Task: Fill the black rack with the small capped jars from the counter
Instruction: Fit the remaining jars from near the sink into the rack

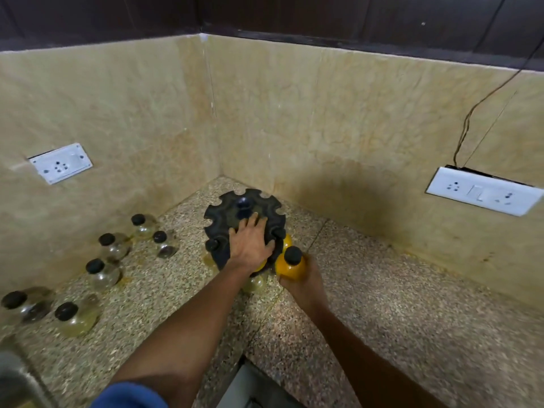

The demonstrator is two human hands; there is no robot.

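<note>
The round black notched plastic rack (232, 210), set in the corner of the speckled stone desk (382, 304), is pressed from above by the left hand (250, 241), fingers spread flat. A small yellow-filled jar with a black cap (291, 265) is gripped by the right hand (306, 282) just beside the rack's near edge. Clear black-capped glass jars (103, 270) are scattered well to the left of the hands.
</note>
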